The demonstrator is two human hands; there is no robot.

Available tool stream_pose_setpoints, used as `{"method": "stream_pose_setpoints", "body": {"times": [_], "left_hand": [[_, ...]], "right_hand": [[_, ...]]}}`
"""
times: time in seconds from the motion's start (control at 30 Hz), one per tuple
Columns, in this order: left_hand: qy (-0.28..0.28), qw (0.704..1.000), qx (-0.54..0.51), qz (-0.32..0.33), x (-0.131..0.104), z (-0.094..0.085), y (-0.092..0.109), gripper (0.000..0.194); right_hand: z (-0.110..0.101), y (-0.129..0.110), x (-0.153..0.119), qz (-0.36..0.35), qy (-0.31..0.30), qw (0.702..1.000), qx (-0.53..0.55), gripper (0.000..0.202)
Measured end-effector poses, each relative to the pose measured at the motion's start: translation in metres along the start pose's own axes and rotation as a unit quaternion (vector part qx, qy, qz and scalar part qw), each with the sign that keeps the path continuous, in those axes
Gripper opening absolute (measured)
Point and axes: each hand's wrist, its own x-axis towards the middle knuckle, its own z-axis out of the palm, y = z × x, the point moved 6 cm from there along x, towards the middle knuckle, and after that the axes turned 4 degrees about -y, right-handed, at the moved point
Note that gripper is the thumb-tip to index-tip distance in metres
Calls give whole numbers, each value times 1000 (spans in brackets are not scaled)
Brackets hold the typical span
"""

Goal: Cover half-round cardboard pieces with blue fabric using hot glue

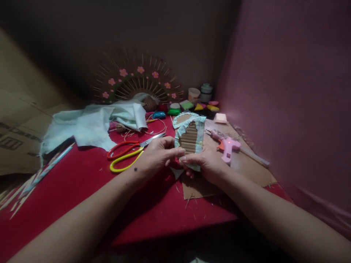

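Forearms (90,208) foremost | cloth-edged cardboard (188,139) between hands (212,162) | apparently pinched low

The left hand (159,150) and right hand (210,162) pinch a cloth-edged cardboard piece (188,139) between them above the red cloth (82,186). A second edged piece (184,118) lies just behind it. Scissors (141,147) lie open beside the left hand; a pink glue gun (228,145) rests on a cardboard sheet (252,168) near the right, and pale fabric (93,126) sits crumpled farther back
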Motion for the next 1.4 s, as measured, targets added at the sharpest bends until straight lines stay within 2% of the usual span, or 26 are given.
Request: {"method": "stream_pose_setpoints", "body": {"times": [0.13,0.4,0.57,0.73,0.87,0.97,1.03,1.13,1.3,1.4], "left_hand": [[1,999,-44,-1,0,4,-3,24],[-24,998,-60,-7,2,0,-2,23],[-52,998,-29,-17,1,1,-4,22],[-87,996,19,-1,3,7,-13,20],[-65,994,88,26,2,9,-11,21],[-62,991,111,35,0,10,-2,25],[-34,994,102,27,-1,7,3,27],[19,999,28,20,-2,1,7,31],[17,999,-11,38,-1,2,5,30],[31,999,-26,31,0,-3,0,23]], "right_hand": [[3,-5,-2,-22,-12,999,-26,6],[10,-10,-4,-54,-51,997,-24,12],[-3,-22,-3,-126,0,992,-4,20],[-12,-25,-4,-138,70,988,19,19],[-18,-25,-5,-138,139,979,48,23],[-18,-25,-5,-120,167,975,80,23],[-17,-23,-4,-104,170,975,102,23],[-16,-21,-2,-105,170,973,114,27],[-15,-16,0,-120,157,977,85,29],[-14,-13,1,-87,141,982,92,28]]}}
